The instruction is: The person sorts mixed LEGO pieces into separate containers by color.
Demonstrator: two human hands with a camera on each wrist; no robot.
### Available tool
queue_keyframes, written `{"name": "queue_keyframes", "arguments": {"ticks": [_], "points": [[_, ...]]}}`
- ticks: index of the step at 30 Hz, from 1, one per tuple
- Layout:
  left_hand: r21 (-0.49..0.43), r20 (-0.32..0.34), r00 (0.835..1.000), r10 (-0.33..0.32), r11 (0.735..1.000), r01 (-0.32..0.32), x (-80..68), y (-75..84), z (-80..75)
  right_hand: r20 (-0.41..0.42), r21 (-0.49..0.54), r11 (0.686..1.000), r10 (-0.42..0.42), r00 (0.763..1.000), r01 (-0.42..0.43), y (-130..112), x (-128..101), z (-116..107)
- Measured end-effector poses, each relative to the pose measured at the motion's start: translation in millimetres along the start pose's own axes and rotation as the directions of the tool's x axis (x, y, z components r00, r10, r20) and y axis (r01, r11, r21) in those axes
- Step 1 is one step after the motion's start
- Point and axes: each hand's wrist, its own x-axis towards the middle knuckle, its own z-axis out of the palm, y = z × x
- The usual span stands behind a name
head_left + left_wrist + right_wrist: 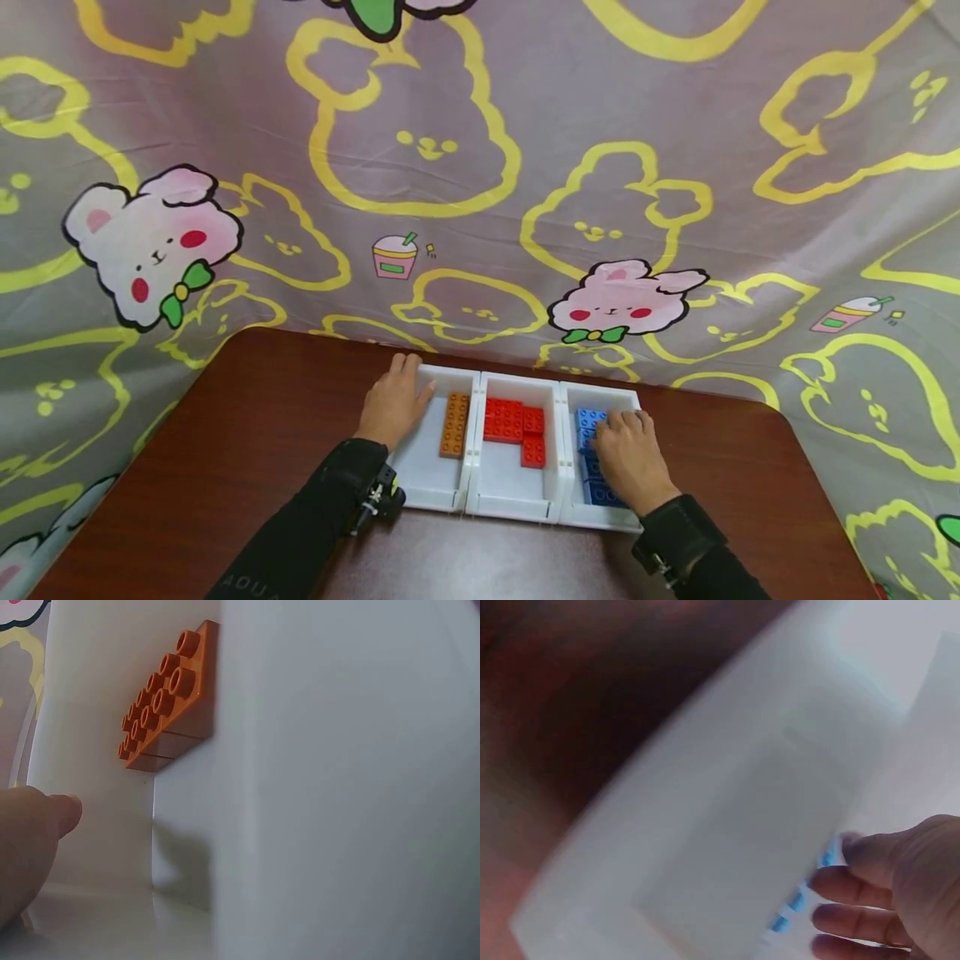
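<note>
My left hand point(392, 404) rests at the left wall of the left white bin point(424, 498), with the thumb reaching over the inside. Along that bin's right wall lie orange bricks point(453, 425), placed end to end, their studs plain in the left wrist view too point(169, 705). Over the right white bin point(628, 522) my right hand point(633, 454) is lowered, its loosely bent fingertips right at a column of blue bricks point(592, 417). Part of that column is hidden under the hand. In the right wrist view, blue studs point(796, 901) show beside the fingertips and nothing shows between them.
Several red bricks point(504, 419) sit in the middle white bin point(510, 507). The three bins stand side by side on a dark brown table point(300, 400). A patterned cloth point(450, 242) hangs behind the table's far edge.
</note>
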Motion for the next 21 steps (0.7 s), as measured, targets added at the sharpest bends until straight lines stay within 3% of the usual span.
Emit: {"name": "queue_keyframes", "arguments": {"ticks": [3,10,21], "points": [[-0.004,0.010,1.000,-0.004,1.000,0.004,-0.2,1.1,-0.5,-0.012,-0.053,0.998,0.014,1.000,-0.015,6.5,1.1,-1.6],[0.002,0.008,1.000,-0.002,1.000,0.002,-0.4,1.2,-1.2,0.074,-0.104,0.993,0.056,0.996,-0.048,14.8,7.0,-1.4],[-0.001,0.015,1.000,-0.025,1.000,0.025,-1.1,3.4,-2.6,-0.031,0.080,0.997,0.026,0.999,-0.023,3.7,14.1,11.2]]}}
